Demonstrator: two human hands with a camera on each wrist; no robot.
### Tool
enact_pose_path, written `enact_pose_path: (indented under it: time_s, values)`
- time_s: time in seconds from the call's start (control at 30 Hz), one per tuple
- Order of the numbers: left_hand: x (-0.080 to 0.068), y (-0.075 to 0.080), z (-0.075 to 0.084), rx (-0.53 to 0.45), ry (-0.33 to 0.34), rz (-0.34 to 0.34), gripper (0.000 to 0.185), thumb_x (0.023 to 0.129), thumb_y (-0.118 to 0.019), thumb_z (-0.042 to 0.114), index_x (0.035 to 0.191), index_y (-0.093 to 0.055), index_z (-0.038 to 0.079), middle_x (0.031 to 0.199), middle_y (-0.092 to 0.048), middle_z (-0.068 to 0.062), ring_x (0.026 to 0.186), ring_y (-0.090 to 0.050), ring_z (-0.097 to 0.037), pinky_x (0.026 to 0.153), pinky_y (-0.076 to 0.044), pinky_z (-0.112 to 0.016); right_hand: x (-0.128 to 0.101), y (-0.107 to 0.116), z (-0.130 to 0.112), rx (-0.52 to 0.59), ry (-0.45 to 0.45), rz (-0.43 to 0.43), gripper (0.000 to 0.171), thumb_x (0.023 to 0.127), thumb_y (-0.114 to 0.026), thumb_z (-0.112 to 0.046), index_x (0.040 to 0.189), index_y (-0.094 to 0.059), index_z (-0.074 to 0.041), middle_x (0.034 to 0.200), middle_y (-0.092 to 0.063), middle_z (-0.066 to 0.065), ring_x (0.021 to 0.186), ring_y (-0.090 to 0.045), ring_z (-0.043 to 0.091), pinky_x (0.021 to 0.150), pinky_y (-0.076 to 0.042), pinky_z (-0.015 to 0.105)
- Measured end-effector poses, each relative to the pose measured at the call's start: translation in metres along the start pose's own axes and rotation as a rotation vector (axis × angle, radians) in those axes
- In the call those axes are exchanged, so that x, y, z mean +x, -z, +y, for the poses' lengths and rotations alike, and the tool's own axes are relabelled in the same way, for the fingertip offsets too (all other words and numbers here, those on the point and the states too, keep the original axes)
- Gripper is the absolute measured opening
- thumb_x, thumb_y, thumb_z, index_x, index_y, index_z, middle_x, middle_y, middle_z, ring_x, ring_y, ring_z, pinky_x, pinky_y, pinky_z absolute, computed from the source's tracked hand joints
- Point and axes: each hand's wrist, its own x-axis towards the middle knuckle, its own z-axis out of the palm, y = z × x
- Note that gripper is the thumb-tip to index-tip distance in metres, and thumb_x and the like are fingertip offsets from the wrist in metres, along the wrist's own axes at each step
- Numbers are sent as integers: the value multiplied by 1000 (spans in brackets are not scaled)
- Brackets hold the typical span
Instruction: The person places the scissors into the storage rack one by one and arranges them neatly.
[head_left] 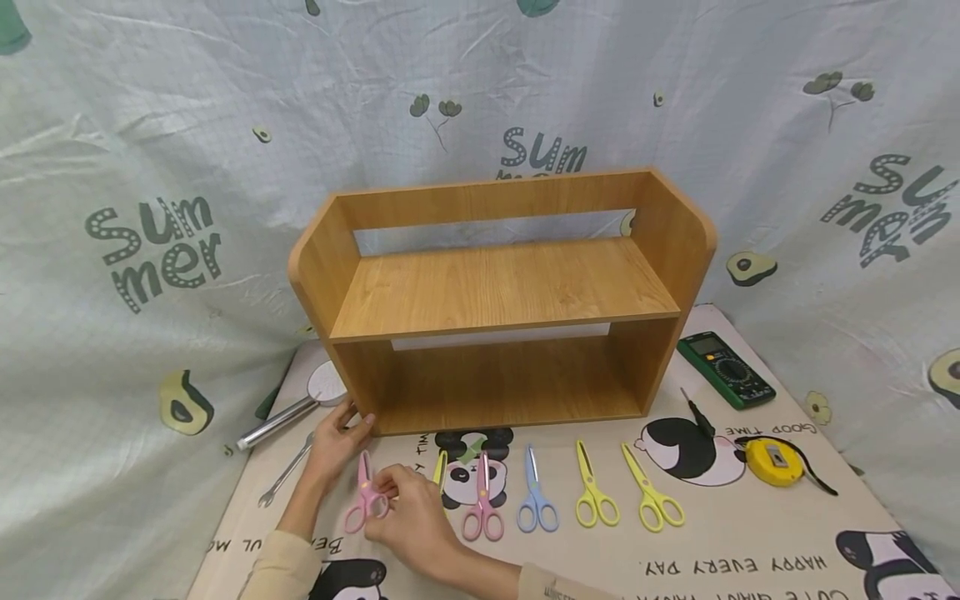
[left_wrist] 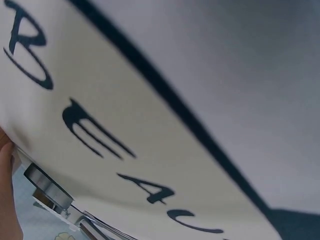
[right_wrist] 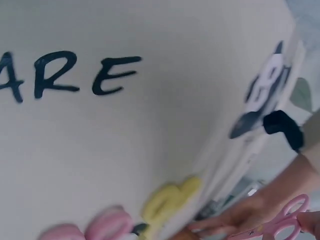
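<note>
My right hand [head_left: 420, 517] pinches the right handle loop of a pair of pink scissors [head_left: 364, 483], whose blades point toward the shelf. The right wrist view shows these pink scissors [right_wrist: 287, 220] at the lower right with fingertips at a loop. My left hand [head_left: 335, 447] touches the lower front left corner of a two-tier wooden shelf [head_left: 510, 287], fingers along its side panel. To the right lie yellow scissors [head_left: 440, 469] partly hidden by my right hand, then pink scissors [head_left: 483, 504], blue scissors [head_left: 533, 496] and two more yellow pairs, roughly in a row.
Left of the shelf lie a round-headed magnifying glass [head_left: 326, 383] and a wrench [head_left: 285, 472]. On the right are a green multimeter [head_left: 726, 371], a small black-handled screwdriver [head_left: 701, 418] and a yellow tape measure [head_left: 772, 462]. A printed curtain [head_left: 465, 100] hangs behind the table.
</note>
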Motion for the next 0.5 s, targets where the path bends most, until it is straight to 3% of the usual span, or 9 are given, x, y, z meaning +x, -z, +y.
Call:
enact_pose_path:
  time_s: [0.27, 0.5]
  values:
    - [0, 1, -2, -18, -9, -11, 70, 106, -60, 9, 165, -23, 4, 168, -28, -26, 144, -43, -42, 108, -54, -40, -13, 29, -36, 133, 13, -42, 39, 72, -77, 3, 108, -70, -8, 100, -69, -4, 96, -61, -4, 88, -57, 9]
    - [-4, 1, 0, -26, -30, -27, 70, 106, -60, 12, 165, -23, 5, 168, -28, -26, 144, -43, -42, 108, -54, -35, -19, 52, -69, 260, 31, -46, 40, 77, -81, 6, 111, -70, -10, 106, -71, 1, 102, -63, -1, 91, -57, 12]
